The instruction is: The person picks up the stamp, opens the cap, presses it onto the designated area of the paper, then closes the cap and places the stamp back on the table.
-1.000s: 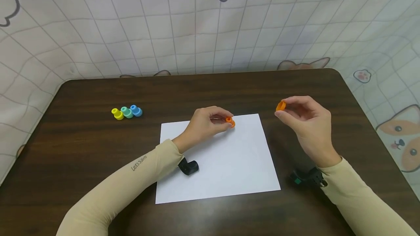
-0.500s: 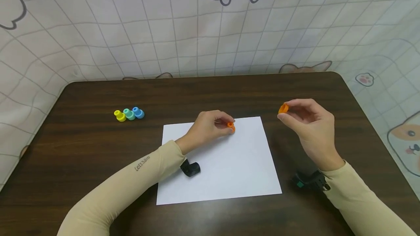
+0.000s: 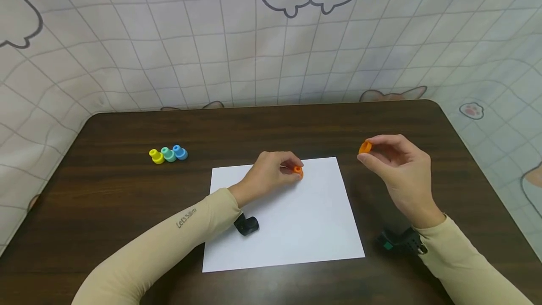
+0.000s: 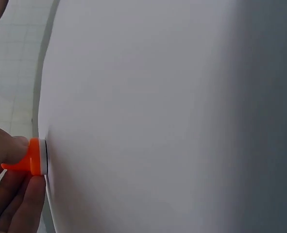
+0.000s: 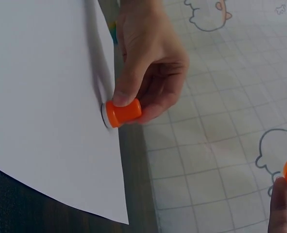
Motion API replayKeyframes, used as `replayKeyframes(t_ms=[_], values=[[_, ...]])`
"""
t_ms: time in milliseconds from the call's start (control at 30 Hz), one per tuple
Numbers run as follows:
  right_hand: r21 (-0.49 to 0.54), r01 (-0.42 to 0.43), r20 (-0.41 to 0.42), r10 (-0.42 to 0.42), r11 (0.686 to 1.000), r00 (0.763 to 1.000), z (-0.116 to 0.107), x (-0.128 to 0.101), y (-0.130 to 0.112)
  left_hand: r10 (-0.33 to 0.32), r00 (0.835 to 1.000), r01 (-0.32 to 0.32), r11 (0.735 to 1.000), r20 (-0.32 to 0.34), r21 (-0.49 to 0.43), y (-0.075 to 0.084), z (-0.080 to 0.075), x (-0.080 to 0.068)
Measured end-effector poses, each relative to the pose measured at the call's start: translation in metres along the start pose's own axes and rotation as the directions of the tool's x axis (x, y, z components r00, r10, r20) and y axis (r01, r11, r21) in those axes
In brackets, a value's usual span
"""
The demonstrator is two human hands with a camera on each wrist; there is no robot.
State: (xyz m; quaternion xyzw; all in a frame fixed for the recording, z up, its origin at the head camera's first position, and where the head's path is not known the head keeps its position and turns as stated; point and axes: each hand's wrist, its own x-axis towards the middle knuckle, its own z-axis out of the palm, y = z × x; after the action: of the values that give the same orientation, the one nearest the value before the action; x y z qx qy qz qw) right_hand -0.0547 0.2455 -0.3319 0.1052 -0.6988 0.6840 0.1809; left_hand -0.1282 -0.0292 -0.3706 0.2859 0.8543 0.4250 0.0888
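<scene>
Dark wood-grain table [image 3: 127,201] bearing a white paper sheet [image 3: 305,229] near its centre; three small stamps, yellow [image 3: 156,156], teal [image 3: 168,154] and blue [image 3: 180,152], stand touching in a row at far left.

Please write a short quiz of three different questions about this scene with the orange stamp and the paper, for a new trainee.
1. True or false: the left hand presses the orange stamp down on the white paper.
2. What does the right hand hold in its grip? A) the orange cap B) a blue stamp C) a pen
3. Fill in: the yellow, green and blue stamps stand in a row on the dark table, to the ______ of the paper in the head view.

Key:
1. True; the wrist views show its face against the sheet.
2. A; it is pinched above the table, off the paper.
3. left
</scene>
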Motion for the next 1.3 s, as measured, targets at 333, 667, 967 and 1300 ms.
replayKeyframes(t_ms=[333, 667, 967, 1300], values=[[0.030, 0.021, 0.008, -0.021, 0.999, 1.000, 0.000, -0.001, -0.002, 0.020, 1.000, -0.022, 0.988, 0.018, 0.156, 0.007, -0.002, 0.003], [0.033, 0.025, 0.007, -0.025, 0.999, 1.000, 0.000, -0.003, -0.003, 0.013, 0.999, -0.021, 0.977, 0.041, 0.212, 0.008, -0.001, 0.001], [0.080, 0.058, 0.014, -0.059, 0.995, 0.998, -0.001, -0.001, -0.004, 0.069, 0.996, -0.079, 0.968, 0.050, 0.240, 0.010, -0.003, 0.001], [0.089, 0.048, 0.003, -0.048, 0.995, 0.999, -0.002, 0.000, -0.005, 0.055, 0.996, -0.070, 0.963, 0.064, 0.259, 0.013, -0.004, 0.003]])
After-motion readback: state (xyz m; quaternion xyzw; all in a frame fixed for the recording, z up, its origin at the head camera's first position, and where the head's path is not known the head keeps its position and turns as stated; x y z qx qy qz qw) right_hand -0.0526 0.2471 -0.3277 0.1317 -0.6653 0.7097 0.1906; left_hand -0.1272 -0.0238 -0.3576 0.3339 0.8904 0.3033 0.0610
